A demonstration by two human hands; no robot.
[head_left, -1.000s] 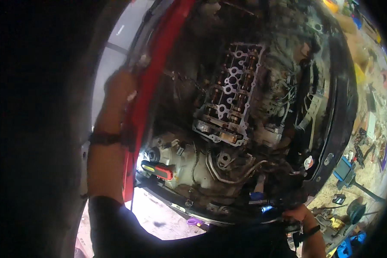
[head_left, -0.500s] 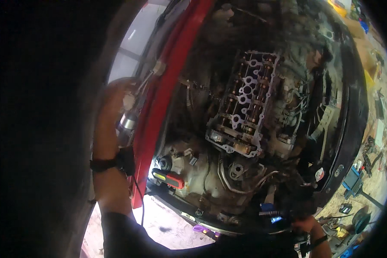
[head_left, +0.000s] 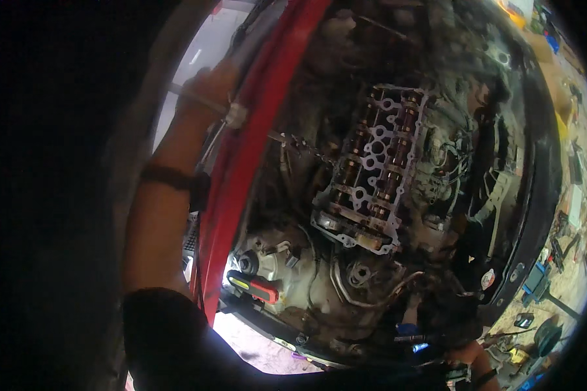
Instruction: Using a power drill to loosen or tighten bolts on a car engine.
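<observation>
Up at the left, my left hand [head_left: 205, 91] is blurred beside a long red metal panel [head_left: 270, 94], near a pale metal fitting [head_left: 235, 115] and thin rods; its grip is unclear. My right hand [head_left: 466, 355] rests low at the bay's front right, its fingers mostly hidden in shadow near a small blue-lit object [head_left: 419, 347]. Between them lies the exposed engine head [head_left: 404, 163] with camshafts and pale gasket surfaces. A red-and-black work light [head_left: 261, 290] glows on the metal housing at lower left.
Hoses and pipes [head_left: 365, 301] cross the bay below the engine head. The dark bay rim [head_left: 535, 215] curves along the right. Past it, tools, a blue stand [head_left: 535, 280] and assorted items lie on the pale floor [head_left: 571, 195]. Bright ground shows below the bumper.
My left hand has moved upward along the red panel, away from the silver cylindrical object seen beside it earlier. The engine bay has shifted slightly right and down in the view.
</observation>
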